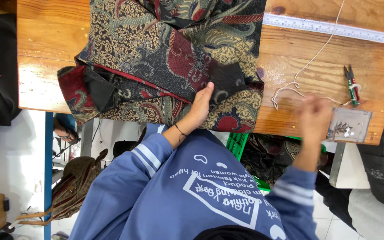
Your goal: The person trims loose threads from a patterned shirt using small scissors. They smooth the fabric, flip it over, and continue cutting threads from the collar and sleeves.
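Head camera, looking straight down over a person in a blue sweatshirt with white stripes at the cuffs, seated at a varnished wooden table

The left hand lies flat, fingers together and extended, pressing on a dark batik garment of black, deep red and gold floral cloth spread over the near half of the table. Just beside the fingertips sits a small black fabric patch, resting on the garment's lower right part. The right hand is raised over the table edge and blurred by motion; whether its fingers are closed or spread cannot be told. A thin white thread runs from the far edge down in loops towards that hand, so it likely pinches the thread, though the blur hides the grip

Risks, as a judgement: the loose loops of thread lie close together and could knot or snag if pulled quickly. The garment's lower hem hangs over the near table edge, so it may slide off if the pressing hand lifts. The black patch sits loose and could shift out of place

The garment is crumpled, folded over itself, with black lining showing at its left corner

Also on the table: a long clear plastic ruler along the far right, small green-handled thread snips, and a small clear plastic box near the right hand
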